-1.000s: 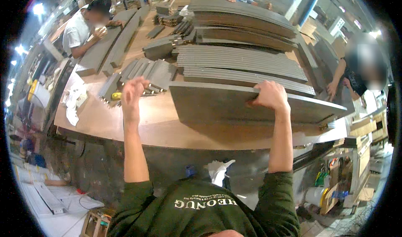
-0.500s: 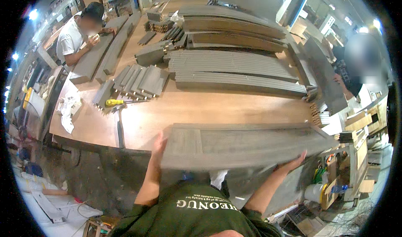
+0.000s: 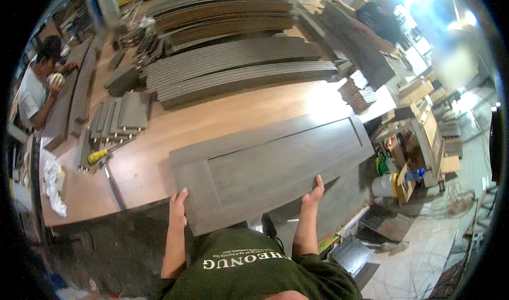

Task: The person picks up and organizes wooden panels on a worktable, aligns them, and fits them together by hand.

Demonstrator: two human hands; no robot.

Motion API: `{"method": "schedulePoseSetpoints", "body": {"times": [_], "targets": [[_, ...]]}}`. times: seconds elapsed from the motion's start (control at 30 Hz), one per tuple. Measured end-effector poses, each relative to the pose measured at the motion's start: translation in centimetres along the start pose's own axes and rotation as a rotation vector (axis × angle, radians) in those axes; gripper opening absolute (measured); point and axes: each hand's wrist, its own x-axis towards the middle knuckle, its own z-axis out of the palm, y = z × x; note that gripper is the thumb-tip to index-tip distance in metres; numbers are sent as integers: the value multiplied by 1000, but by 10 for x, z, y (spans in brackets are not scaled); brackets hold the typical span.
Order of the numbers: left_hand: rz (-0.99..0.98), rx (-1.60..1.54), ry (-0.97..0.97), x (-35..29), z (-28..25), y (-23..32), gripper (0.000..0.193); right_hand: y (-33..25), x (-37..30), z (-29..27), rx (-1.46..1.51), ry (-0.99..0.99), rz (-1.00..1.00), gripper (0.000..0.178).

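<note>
A long grey wooden cabinet door (image 3: 275,165) with a recessed middle panel is held tilted over the table's near edge, in front of my body. My left hand (image 3: 179,207) grips its left end, the thumb showing at the edge. Along the near long edge, my right hand (image 3: 314,190) holds it with the thumb on top and the other fingers hidden underneath. Beyond the door's left end lie a screwdriver with a yellow handle (image 3: 97,156) and a hammer (image 3: 114,187) with a dark handle.
Stacked long grey strips (image 3: 238,69) and short grey boards with dowels (image 3: 124,114) cover the table's far part (image 3: 175,128). Crumpled white cloth (image 3: 54,186) lies at the left corner. One person (image 3: 34,96) works at left, another (image 3: 379,24) at far right. A white bucket (image 3: 383,185) stands right.
My hands have turned the door so its right end points farther away and its face shows more fully. My right hand has moved left along the near edge. The whole view has swung right.
</note>
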Motion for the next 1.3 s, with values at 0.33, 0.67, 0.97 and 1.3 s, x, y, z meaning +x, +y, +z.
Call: {"method": "schedulePoseSetpoints", "body": {"times": [0.33, 0.67, 0.97, 1.3], "targets": [[-46, -26, 128, -29, 6, -36, 50, 9, -32, -13, -67, 106, 224, 53], [-348, 212, -605, 91, -13, -66, 56, -37, -26, -108, 157, 269, 325, 58], [102, 857, -952, -81, 401, -61, 48, -130, 43, -283, 420, 576, 65, 64], [147, 950, -1071, -161, 615, -161, 32, -234, 56, -310, 529, 609, 153, 57]]}}
